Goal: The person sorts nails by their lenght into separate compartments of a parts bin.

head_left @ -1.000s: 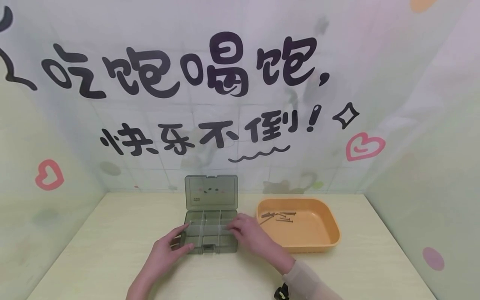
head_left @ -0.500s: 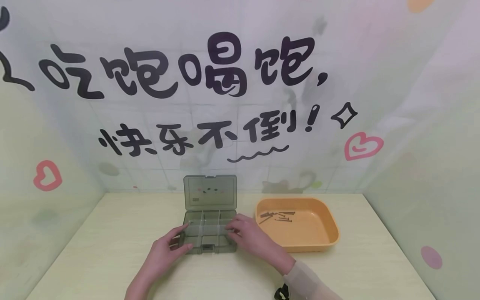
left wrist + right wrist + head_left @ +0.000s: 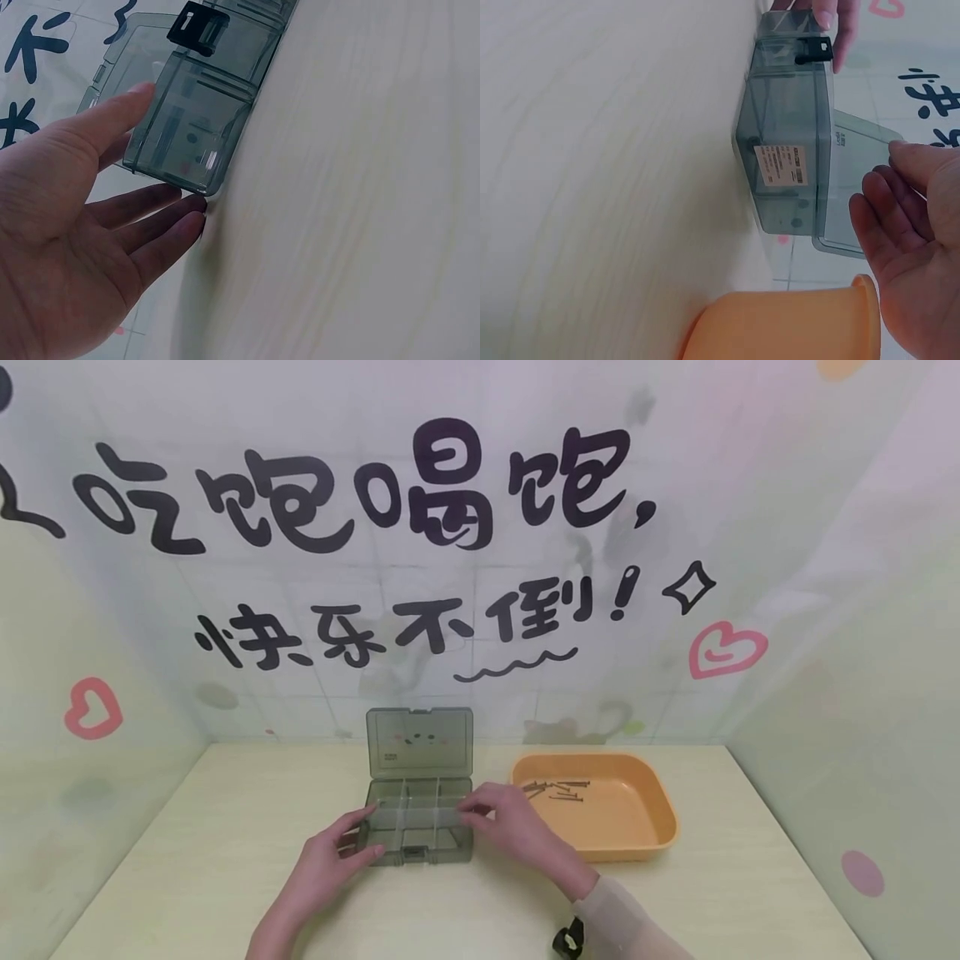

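A grey see-through compartment box stands on the table, its lid raised at the back. With thumb at the front corner and fingers along the left end, my left hand holds the box; the left wrist view shows the same hold. Over the box's right rim, the fingers of my right hand are loosely bent, and the right wrist view shows nothing between them. A thin dark nail-like shape shows in the front right compartment. Several brown nails lie in the orange tray.
Close to the box's right side stands the orange tray, its near wall seen in the right wrist view. A printed sheet closes off the back. A black item hangs by the right sleeve.
My right hand has shifted slightly right and its fingers have loosened. The thin dark shape now shows in the front right compartment. My left hand keeps its place on the box.
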`<state>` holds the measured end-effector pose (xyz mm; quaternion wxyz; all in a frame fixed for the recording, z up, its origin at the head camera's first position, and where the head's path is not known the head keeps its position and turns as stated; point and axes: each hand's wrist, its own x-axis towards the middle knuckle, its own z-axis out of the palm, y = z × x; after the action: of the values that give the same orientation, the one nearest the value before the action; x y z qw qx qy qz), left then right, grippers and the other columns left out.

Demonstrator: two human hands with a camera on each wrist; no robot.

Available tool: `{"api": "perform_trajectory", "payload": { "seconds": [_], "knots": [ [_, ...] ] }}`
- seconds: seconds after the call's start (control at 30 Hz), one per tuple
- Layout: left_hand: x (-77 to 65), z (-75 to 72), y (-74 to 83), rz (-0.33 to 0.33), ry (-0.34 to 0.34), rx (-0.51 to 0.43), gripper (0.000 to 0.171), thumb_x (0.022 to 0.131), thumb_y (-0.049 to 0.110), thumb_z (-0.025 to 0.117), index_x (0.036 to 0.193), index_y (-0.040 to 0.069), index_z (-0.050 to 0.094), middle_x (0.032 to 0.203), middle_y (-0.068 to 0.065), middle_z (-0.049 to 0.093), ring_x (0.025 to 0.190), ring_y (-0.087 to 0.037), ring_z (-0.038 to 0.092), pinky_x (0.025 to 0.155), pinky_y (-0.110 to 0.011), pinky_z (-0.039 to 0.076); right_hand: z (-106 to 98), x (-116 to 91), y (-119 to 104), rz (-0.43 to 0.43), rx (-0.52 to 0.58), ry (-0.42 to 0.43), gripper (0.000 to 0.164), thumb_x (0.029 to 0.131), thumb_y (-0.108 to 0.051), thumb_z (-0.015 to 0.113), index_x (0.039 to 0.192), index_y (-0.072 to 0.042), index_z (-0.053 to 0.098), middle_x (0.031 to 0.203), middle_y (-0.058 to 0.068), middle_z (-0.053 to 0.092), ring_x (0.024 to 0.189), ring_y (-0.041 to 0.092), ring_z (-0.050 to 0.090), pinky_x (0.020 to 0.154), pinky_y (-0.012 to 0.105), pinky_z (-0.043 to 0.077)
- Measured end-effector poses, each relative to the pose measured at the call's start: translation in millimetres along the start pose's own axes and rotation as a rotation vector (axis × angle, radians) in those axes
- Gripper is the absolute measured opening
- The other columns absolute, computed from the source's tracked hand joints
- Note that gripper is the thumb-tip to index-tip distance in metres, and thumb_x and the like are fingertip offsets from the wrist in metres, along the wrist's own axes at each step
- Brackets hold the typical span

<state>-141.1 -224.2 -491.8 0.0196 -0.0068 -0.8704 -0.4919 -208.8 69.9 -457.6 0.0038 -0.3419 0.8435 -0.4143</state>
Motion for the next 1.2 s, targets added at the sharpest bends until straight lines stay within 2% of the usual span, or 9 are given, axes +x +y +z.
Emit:
{"api": "perform_trajectory", "payload": {
  "seconds": [0.2, 0.5, 0.73, 0.87, 1.0, 1.2],
  "knots": [
    [1.0, 0.9, -1.4, 0.003, -0.003, 0.003, 0.065, 0.090, 0.023, 0.082, 0.148, 0.011, 0.055, 0.147, -0.030, 0.050, 0.120, -0.048, 0.061, 0.091, -0.047, 0.060, -13, -4, 3, 0.086, 0.034, 0.045, 0.016, 0.098, -0.012, 0.070, 0.112, -0.008, 0.077, 0.106, 0.000, 0.075, 0.093, 0.012, 0.068, 0.076, 0.024, 0.059],
    [-0.4, -2.3, 3.3, 0.003, -0.007, 0.021, 0.066, 0.090, 0.024, 0.082, 0.149, 0.011, 0.054, 0.146, -0.030, 0.050, 0.119, -0.047, 0.062, 0.092, -0.047, 0.060, -35, -8, 20, 0.148, 0.023, 0.128, 0.018, 0.099, -0.014, 0.070, 0.114, -0.007, 0.077, 0.106, 0.002, 0.076, 0.095, 0.019, 0.070, 0.082, 0.031, 0.060],
    [1.9, -4.0, 3.4, 0.014, -0.018, 0.034, 0.066, 0.090, 0.024, 0.082, 0.149, 0.011, 0.053, 0.147, -0.030, 0.050, 0.119, -0.048, 0.061, 0.093, -0.049, 0.059, -44, -9, 36, 0.171, 0.032, 0.186, 0.016, 0.094, -0.007, 0.074, 0.109, -0.002, 0.078, 0.103, 0.009, 0.077, 0.092, 0.023, 0.073, 0.080, 0.031, 0.062],
    [2.0, -4.5, 3.2, 0.008, -0.024, 0.029, 0.066, 0.091, 0.024, 0.081, 0.149, 0.011, 0.053, 0.148, -0.030, 0.049, 0.121, -0.049, 0.060, 0.094, -0.050, 0.059, -49, -10, 43, 0.195, 0.033, 0.212, 0.015, 0.093, -0.008, 0.076, 0.107, -0.004, 0.078, 0.102, 0.007, 0.077, 0.094, 0.023, 0.073, 0.083, 0.034, 0.062],
    [2.3, -4.0, 2.1, 0.006, -0.028, 0.026, 0.066, 0.091, 0.025, 0.080, 0.150, 0.011, 0.052, 0.149, -0.030, 0.048, 0.122, -0.050, 0.059, 0.094, -0.050, 0.059, -54, -13, 52, 0.188, 0.020, 0.214, 0.013, 0.091, -0.006, 0.077, 0.105, -0.005, 0.079, 0.100, 0.006, 0.077, 0.094, 0.023, 0.073, 0.085, 0.036, 0.062],
    [1.2, -2.3, -0.9, 0.004, -0.028, 0.022, 0.066, 0.092, 0.025, 0.080, 0.150, 0.011, 0.052, 0.148, -0.031, 0.048, 0.123, -0.049, 0.059, 0.095, -0.049, 0.058, -63, -22, 71, 0.184, 0.005, 0.199, 0.017, 0.091, -0.002, 0.077, 0.107, 0.000, 0.077, 0.104, 0.013, 0.076, 0.093, 0.026, 0.072, 0.083, 0.036, 0.062]
  ]
}}
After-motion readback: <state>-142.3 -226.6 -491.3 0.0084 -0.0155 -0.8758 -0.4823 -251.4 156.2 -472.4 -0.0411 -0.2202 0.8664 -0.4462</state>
